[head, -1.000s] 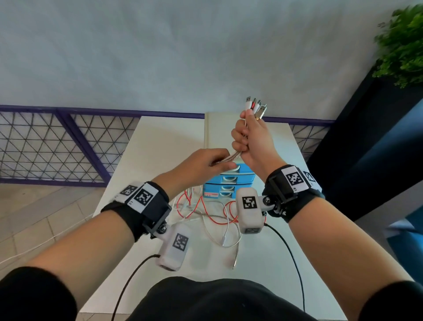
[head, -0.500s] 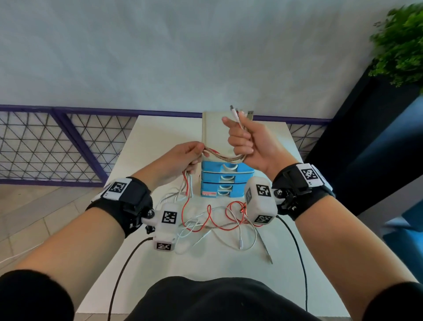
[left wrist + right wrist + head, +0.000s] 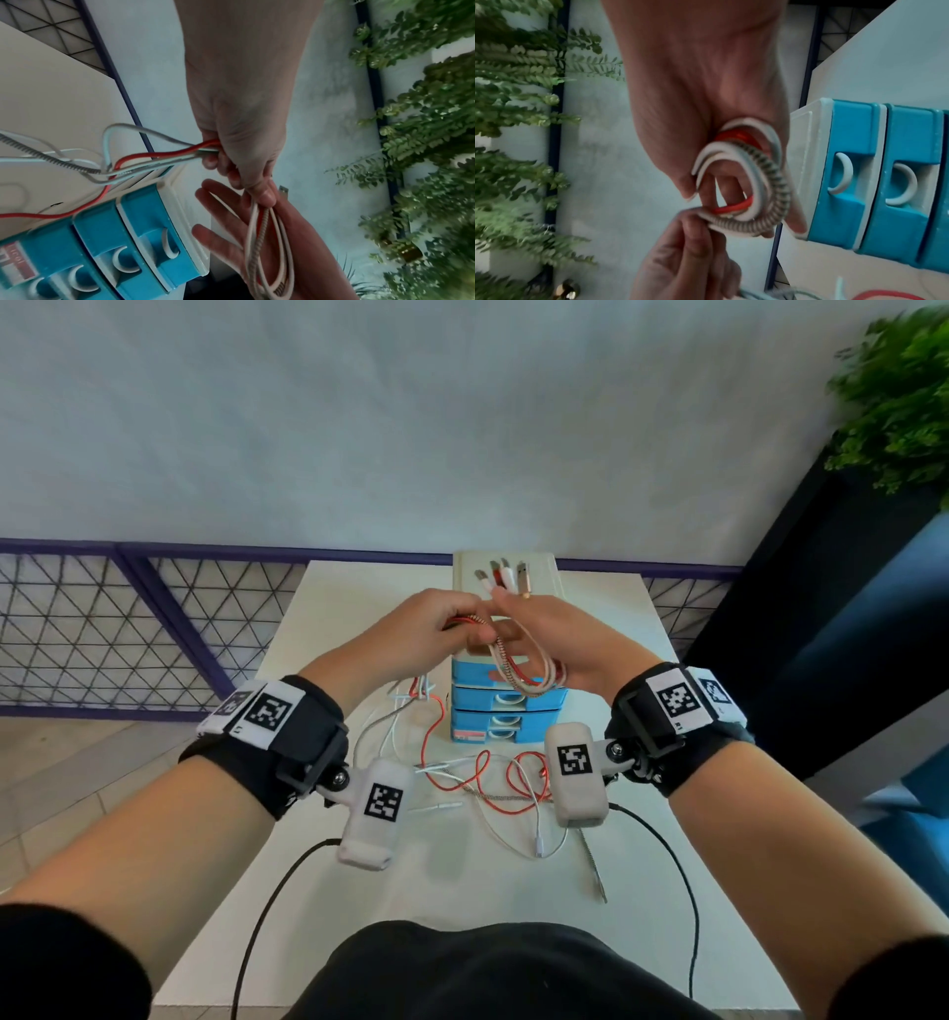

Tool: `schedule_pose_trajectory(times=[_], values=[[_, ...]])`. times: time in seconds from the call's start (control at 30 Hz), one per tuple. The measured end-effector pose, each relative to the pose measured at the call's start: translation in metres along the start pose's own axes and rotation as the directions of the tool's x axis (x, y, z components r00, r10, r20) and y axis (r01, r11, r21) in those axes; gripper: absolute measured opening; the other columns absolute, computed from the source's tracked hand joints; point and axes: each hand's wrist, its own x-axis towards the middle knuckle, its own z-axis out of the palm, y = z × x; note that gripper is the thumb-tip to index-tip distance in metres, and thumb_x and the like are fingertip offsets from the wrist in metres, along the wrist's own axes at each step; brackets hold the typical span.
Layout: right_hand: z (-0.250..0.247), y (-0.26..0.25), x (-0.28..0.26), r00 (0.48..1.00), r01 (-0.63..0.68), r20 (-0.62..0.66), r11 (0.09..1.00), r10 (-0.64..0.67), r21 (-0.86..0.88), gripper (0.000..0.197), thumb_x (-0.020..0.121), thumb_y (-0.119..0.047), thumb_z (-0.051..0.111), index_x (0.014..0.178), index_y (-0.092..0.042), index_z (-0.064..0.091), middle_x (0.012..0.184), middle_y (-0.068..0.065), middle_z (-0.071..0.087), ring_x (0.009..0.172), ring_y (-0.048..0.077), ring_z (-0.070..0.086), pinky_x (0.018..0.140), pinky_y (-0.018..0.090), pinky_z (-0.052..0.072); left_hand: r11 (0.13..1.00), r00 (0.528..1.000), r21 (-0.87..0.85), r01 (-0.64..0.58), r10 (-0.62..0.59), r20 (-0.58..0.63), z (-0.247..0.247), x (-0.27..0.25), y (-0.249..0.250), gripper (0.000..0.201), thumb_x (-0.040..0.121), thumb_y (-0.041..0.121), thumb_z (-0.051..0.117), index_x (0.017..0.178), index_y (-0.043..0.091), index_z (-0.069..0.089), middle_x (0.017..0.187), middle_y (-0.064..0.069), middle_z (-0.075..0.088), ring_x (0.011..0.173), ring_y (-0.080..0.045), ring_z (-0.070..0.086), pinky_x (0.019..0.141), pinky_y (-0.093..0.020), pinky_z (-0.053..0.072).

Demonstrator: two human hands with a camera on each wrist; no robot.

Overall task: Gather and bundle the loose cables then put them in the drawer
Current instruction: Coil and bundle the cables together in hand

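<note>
Several cables, red, white and braided, run through both hands above a small blue drawer unit (image 3: 506,711) with its drawers closed. My right hand (image 3: 560,644) has its fingers stretched out, a cable loop (image 3: 524,675) wound round it and its thumb pinching the bundle, whose plugs (image 3: 506,575) stick out past the fingertips. My left hand (image 3: 436,629) grips the same cables beside it. In the left wrist view my left hand (image 3: 244,152) pinches the cable loop (image 3: 267,253) at its top. In the right wrist view the cable loop (image 3: 770,182) circles my right hand's fingers.
The cables' loose tails (image 3: 482,778) lie tangled on the white table (image 3: 462,880) in front of the drawer unit. A purple mesh railing (image 3: 128,629) runs behind the table. A dark panel (image 3: 821,608) and a green plant (image 3: 898,403) stand at the right.
My right hand has come down from its raised position to just above the drawer unit, and the cables now loop round it. My left hand has moved up against it.
</note>
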Motion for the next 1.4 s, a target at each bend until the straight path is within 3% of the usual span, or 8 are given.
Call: schedule_pose_trajectory(times=[0.17,0.27,0.4,0.6,0.8,1.0,1.2,1.4], values=[[0.009,0.001,-0.006,0.997,-0.009,0.072,0.997,0.004,0.074,0.053,0.103,-0.039,0.034,0.119,0.007,0.054,0.108,0.028,0.066,0.089,0.031,0.071,0.077,0.039,0.06,0.997,0.978,0.073,-0.029,0.043,-0.203,0.005,0.002,-0.003,0.024,0.078,0.02,0.073,0.092,0.023,0.053,0.069,0.008,0.063,0.055,0.002,0.053,0.058,-0.021,0.041],[0.009,0.003,-0.01,0.991,-0.035,0.129,0.998,0.029,0.047,0.045,0.102,-0.041,0.033,0.106,-0.004,0.059,0.102,0.026,0.068,0.067,0.022,0.07,0.061,0.029,0.059,0.995,0.962,0.098,0.018,0.01,-0.273,0.006,0.001,-0.002,0.06,0.068,0.029,0.081,0.099,0.016,0.03,0.061,-0.009,0.063,0.041,-0.006,0.045,0.045,-0.019,0.039],[0.005,0.012,-0.007,0.996,0.003,0.094,1.0,-0.004,0.009,0.04,0.103,-0.041,0.034,0.073,-0.016,0.046,0.07,0.008,0.064,0.039,0.007,0.036,0.041,0.018,0.034,0.985,0.965,0.125,0.118,-0.085,-0.247,0.007,0.002,-0.002,0.059,0.068,0.035,0.08,0.096,0.017,0.031,0.06,-0.006,0.062,0.036,-0.004,0.044,0.038,-0.014,0.036],[0.004,0.016,-0.004,1.0,0.008,0.008,0.981,-0.007,-0.192,0.042,0.101,-0.042,0.038,0.088,-0.009,0.061,0.052,-0.006,0.042,0.042,0.008,0.03,0.043,0.021,0.028,0.91,0.909,-0.017,0.414,-0.413,0.059,0.002,0.004,-0.009,0.052,0.081,0.064,0.053,0.085,0.012,0.054,0.056,-0.003,0.063,0.044,-0.017,0.057,0.046,-0.023,0.045],[-0.003,0.018,0.003,0.995,0.054,-0.081,0.999,-0.054,-0.008,0.036,0.102,-0.038,0.036,0.079,-0.014,0.049,0.05,-0.008,0.039,0.039,0.007,0.031,0.038,0.018,0.029,0.776,0.819,-0.368,0.512,-0.31,0.483,-0.006,-0.014,-0.03,0.064,0.091,0.061,0.021,0.071,0.014,0.059,0.058,-0.001,0.052,0.062,-0.019,0.049,0.072,-0.031,0.039],[0.0,0.015,0.011,0.978,0.051,-0.201,0.999,-0.05,0.003,0.035,0.101,-0.038,0.037,0.077,-0.015,0.046,0.054,-0.005,0.037,0.042,0.009,0.033,0.043,0.022,0.03,0.721,0.898,-0.553,0.418,-0.234,0.374,0.01,-0.022,-0.027,0.037,0.101,0.035,0.025,0.077,0.015,0.045,0.058,0.004,0.04,0.055,-0.014,0.042,0.074,-0.031,0.042],[0.009,0.022,0.023,0.967,0.059,-0.252,0.997,-0.047,0.04,0.039,0.101,-0.045,0.032,0.077,-0.017,0.043,0.055,-0.004,0.034,0.042,0.008,0.035,0.045,0.023,0.034,0.95,0.956,-0.108,0.294,-0.292,0.036,0.036,-0.016,-0.016,0.033,0.102,0.034,0.026,0.078,0.019,0.045,0.067,0.002,0.044,0.06,-0.015,0.043,0.066,-0.034,0.044],[0.013,0.025,0.025,0.982,0.056,-0.179,0.998,-0.056,-0.008,0.054,0.085,-0.067,0.048,0.064,-0.018,0.04,0.054,0.001,0.038,0.047,0.014,0.039,0.051,0.027,0.039,0.878,0.976,0.425,0.218,-0.188,-0.112,0.055,-0.016,-0.006,0.025,0.101,0.024,0.03,0.105,0.007,0.048,0.084,-0.011,0.061,0.074,-0.028,0.058,0.064,-0.039,0.044]])
